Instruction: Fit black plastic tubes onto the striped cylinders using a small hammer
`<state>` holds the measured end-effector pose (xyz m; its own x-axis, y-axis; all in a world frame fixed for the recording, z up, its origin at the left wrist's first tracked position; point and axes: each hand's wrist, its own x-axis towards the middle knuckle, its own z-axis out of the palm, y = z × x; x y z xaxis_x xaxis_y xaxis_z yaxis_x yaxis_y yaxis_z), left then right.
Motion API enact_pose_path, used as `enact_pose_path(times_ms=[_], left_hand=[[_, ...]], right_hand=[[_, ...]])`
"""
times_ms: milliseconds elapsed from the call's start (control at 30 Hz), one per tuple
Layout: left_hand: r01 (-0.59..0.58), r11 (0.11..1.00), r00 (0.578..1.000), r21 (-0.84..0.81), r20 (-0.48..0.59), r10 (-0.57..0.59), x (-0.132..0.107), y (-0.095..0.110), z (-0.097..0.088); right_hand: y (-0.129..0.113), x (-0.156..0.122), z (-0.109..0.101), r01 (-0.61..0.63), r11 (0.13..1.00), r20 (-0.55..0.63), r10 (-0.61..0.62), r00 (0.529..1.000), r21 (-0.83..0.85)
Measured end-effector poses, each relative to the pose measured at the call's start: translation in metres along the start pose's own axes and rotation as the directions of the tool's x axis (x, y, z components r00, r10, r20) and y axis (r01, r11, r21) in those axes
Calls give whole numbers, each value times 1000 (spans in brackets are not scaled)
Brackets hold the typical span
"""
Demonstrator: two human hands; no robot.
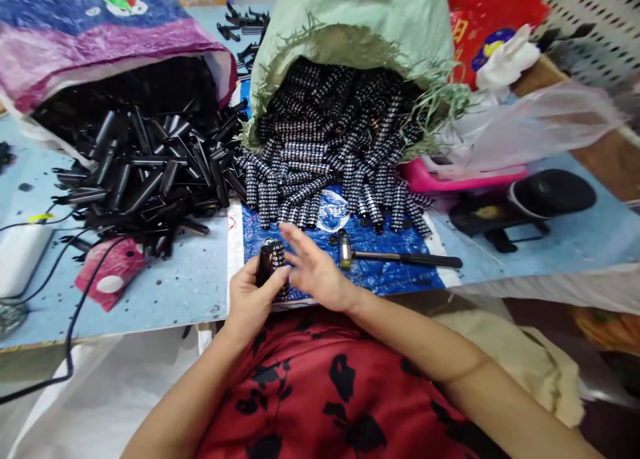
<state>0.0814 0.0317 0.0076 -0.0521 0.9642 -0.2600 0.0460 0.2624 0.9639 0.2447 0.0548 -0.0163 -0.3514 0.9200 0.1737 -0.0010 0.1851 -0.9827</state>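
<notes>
My left hand [250, 299] grips a short black tube with white dotted rows [273, 262], held upright just above the table's near edge. Right beside that tube hovers my right hand [313, 269], fingers stretched out and slightly blurred, holding nothing. A small hammer [390, 257] with a metal head and black handle lies on the blue sheet [385, 239] just right of my right hand. Beyond my hands lies a heap of several matching dotted tubes [330, 152], spilling out of a green woven sack [350, 25].
A pile of plain black clips [150, 172] spills from a purple and blue sack [95, 32] at left. A black cable [75, 305], a white box [20, 252] and a red packet [113, 272] lie at left. A pink tray [450, 179], clear plastic bag and black tool [530, 202] sit at right.
</notes>
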Motion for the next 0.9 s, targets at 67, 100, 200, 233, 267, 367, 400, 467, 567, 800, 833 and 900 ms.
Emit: enact_pose_path(times_ms=[67,100,200,233,267,367,400,467,567,800,833,900], left_hand=[[44,997,998,-56,37,-42,-4,3,-4],[49,997,998,-67,54,-45,-6,4,-5],[33,998,998,-58,62,-29,-10,4,-3],[30,998,998,-56,51,-27,-11,3,-1],[25,998,999,-51,36,-23,-12,3,1],[-66,998,997,13,-31,67,-15,3,6],[-112,993,992,40,-48,114,-15,3,8],[-167,984,984,60,-52,170,-16,4,10],[-139,990,990,-29,-16,139,-15,1,10],[95,957,989,-273,132,-61,-7,-19,3],[137,953,983,-271,154,-97,-6,-21,0],[130,971,986,-201,127,-106,-2,-22,-10]], right_hand=[[1,-9,-17,256,923,114,-232,966,-287],[2,-11,-24,374,850,186,-327,927,-372],[1,-13,-34,551,698,290,-468,835,-458],[0,-13,-34,557,675,280,-484,829,-484],[-1,-13,-33,551,656,260,-493,830,-515],[-4,-15,-28,556,601,233,-531,815,-575],[-4,-16,-26,565,581,230,-549,803,-587],[-5,-18,-23,577,540,223,-583,782,-613],[-4,-21,-22,559,504,206,-593,778,-659],[-5,-24,-21,507,489,203,-547,812,-710],[-6,-27,-27,513,487,220,-537,814,-707],[-8,-37,-48,489,477,241,-489,838,-731]])
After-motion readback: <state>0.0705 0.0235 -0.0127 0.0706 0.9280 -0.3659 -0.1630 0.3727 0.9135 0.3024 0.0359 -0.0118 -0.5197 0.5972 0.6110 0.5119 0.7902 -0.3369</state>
